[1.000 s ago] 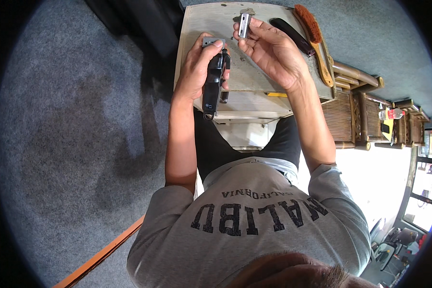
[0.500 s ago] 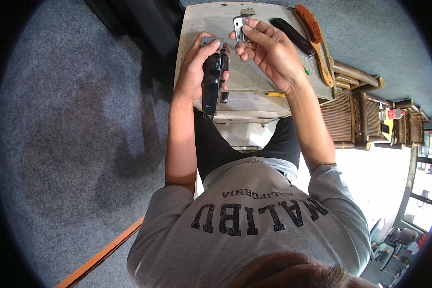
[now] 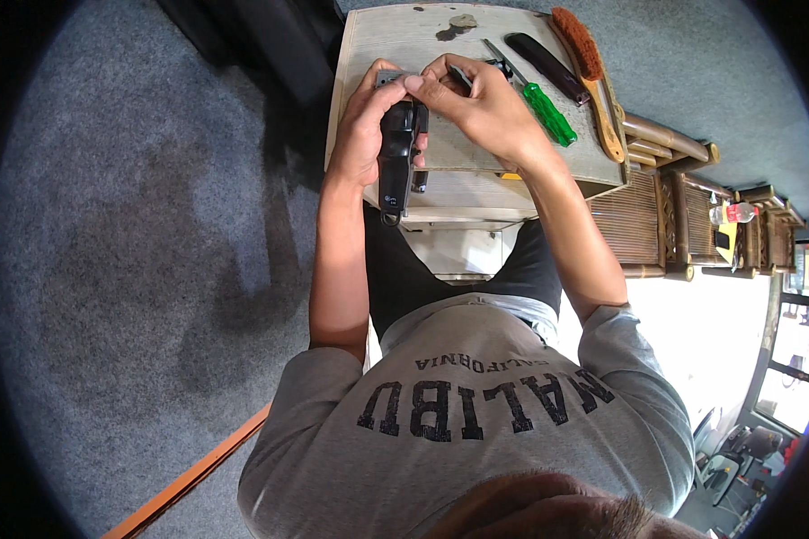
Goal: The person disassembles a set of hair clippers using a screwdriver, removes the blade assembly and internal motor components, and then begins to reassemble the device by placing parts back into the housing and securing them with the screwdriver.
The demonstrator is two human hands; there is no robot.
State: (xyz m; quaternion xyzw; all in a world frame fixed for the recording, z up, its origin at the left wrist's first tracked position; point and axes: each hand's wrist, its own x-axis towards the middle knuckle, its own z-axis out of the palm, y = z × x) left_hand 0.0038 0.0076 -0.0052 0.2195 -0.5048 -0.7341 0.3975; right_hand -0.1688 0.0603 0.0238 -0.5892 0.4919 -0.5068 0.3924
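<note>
Mid-job, it seems: left hand [image 3: 361,135] grips the clipper [image 3: 395,162] at upper centre, right hand [image 3: 476,112] pinching at its head, screwdriver [image 3: 535,99] lying unused.

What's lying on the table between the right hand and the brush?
In the head view, a green-handled screwdriver and a black comb-like piece lie between the right hand and the brush.

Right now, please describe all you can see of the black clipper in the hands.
The black clipper is a long, slim device, apparently plastic, with a small light label and a loop at its near end. It is held lengthwise above the near edge of the pale wooden table. The left hand grips its body; the right hand covers its far end, which is hidden.
</note>
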